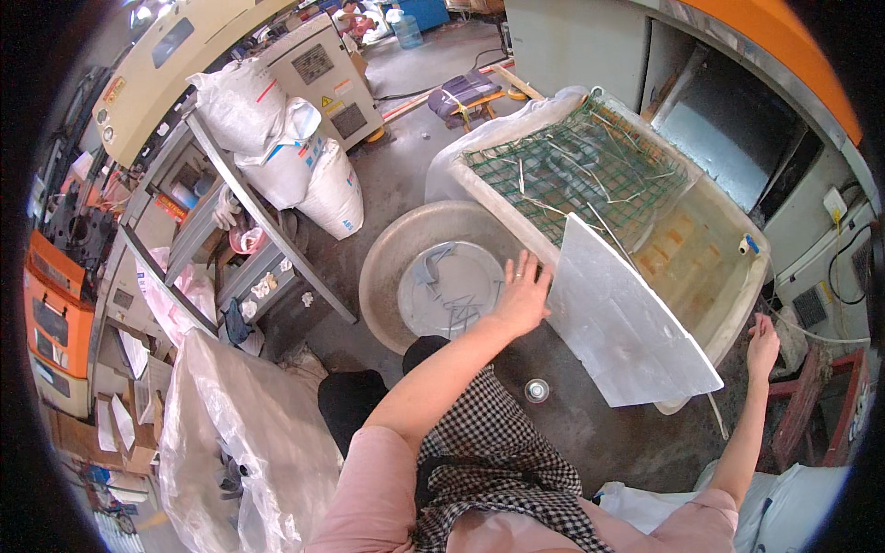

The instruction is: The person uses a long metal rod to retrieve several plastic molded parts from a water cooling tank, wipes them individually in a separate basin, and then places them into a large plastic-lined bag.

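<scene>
My left hand (523,294) is spread over the right rim of a large round basin (387,242), near the left edge of a flat translucent panel (622,325); whether it touches the panel I cannot tell. The panel leans at the front side of a rectangular tub (747,290). Out to the right of the tub is my right hand (763,345), its fingers partly curled, apart from the panel, with no held thing visible. Green wire mesh (553,173) with thin pale strips on it covers the tub's far part. Dark thin pieces lie in the basin.
White sacks (304,166) are stacked at the upper left beside a metal frame (269,228). A large plastic-lined bag (228,415) stands at my left. A small round metal object (536,390) sits on the floor. A red metal stand (795,408) is at the right. A person (352,21) is far back.
</scene>
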